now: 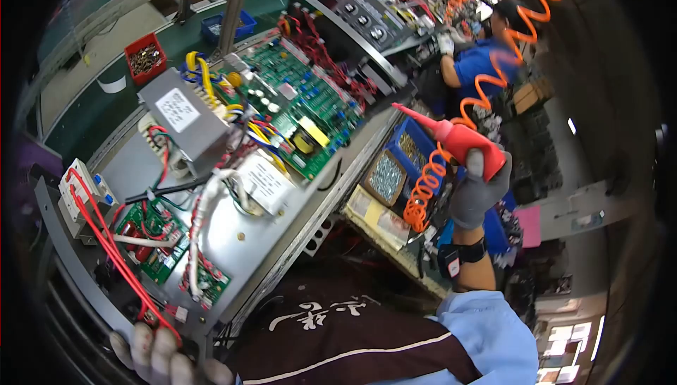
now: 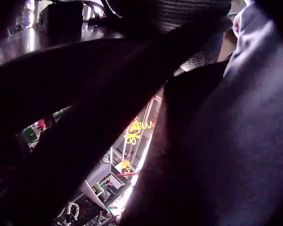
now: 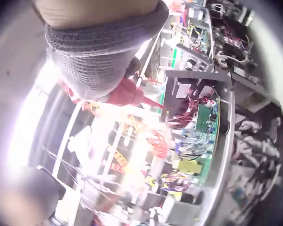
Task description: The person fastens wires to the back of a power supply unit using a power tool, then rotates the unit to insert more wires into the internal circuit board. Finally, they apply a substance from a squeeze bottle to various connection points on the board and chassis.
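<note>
My right hand (image 1: 474, 198), in a grey glove, grips a red squeeze bottle (image 1: 469, 147) with a long tapered nozzle, held up beyond the chassis's right side. In the right wrist view the bottle (image 3: 125, 92) shows under the gloved hand, its nozzle towards the chassis. A metal chassis (image 1: 264, 261) carries a large green circuit board (image 1: 310, 103), a grey labelled box (image 1: 183, 120), a white labelled block (image 1: 264, 180) and smaller boards. Gloved too, my left hand (image 1: 159, 360) holds the chassis at its near left corner, beside red wires (image 1: 106, 251). Dark shapes fill most of the left wrist view.
Right of the chassis, a blue bin (image 1: 416, 147) and a tray of small screws (image 1: 385, 178) stand by a coiled orange hose (image 1: 423, 194). A red bin of fasteners (image 1: 145, 58) and a blue bin (image 1: 229, 27) lie behind. Another person (image 1: 483, 68) works farther off.
</note>
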`<state>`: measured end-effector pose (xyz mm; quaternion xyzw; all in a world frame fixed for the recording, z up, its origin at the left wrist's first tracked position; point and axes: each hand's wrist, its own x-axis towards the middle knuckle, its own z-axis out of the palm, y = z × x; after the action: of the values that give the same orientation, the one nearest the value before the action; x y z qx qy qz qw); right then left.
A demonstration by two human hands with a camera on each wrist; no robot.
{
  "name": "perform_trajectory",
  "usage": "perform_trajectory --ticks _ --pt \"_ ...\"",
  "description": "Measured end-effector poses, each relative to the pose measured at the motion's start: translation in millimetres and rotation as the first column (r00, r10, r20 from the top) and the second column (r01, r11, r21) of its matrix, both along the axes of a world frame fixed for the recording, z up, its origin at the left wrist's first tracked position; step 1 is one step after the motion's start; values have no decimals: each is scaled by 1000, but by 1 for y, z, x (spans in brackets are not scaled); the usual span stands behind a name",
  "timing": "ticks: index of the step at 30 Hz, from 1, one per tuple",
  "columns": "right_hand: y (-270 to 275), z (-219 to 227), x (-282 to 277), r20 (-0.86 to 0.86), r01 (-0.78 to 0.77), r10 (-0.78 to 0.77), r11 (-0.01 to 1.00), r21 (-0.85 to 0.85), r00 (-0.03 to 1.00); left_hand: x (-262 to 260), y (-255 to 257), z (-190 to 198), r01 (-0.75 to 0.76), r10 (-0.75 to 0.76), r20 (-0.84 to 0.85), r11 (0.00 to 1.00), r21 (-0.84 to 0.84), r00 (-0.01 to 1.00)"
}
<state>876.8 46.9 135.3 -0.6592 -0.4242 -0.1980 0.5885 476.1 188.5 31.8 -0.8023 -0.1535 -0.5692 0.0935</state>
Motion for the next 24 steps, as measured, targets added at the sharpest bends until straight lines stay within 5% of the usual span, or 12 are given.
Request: perform_trajectory --ticks 2,4,7,9,12,14,15,18,21,23,24 --pt "-24 -18 -2 -395 -36 107 983 181 912 5 -13 16 -69 62 -53 987 -142 997" --pt "-58 -61 20 -730 -41 299 936 349 615 10 -21 24 -117 98 -95 968 -221 991" --pt "-93 -135 44 -851 30 524 851 524 -33 23 -30 23 -94 106 22 942 -324 994" --pt "-100 -170 43 -844 101 509 861 498 -172 31 -40 37 -165 176 -9 904 -395 984" --pt "-105 -200 35 -856 109 474 881 461 -208 45 -49 49 -279 338 20 807 -521 941" --pt "-106 -220 39 -894 16 435 900 436 -108 46 -46 58 -356 402 -39 759 -545 915" --pt "-106 -226 41 -882 31 451 892 451 -138 45 -45 58 -406 445 -70 726 -555 893" --pt "-92 -240 44 -885 -14 394 915 404 247 48 -44 60 -513 492 -159 767 -385 856" --pt "-86 -234 45 -928 -15 348 937 349 130 45 -42 51 -458 473 -79 778 -429 878" --pt "-77 -249 45 -921 39 352 931 363 164 51 -44 52 -458 455 -106 799 -390 884" --pt "-73 -264 46 -924 103 282 943 317 259 53 -45 52 -492 497 -86 795 -355 864"
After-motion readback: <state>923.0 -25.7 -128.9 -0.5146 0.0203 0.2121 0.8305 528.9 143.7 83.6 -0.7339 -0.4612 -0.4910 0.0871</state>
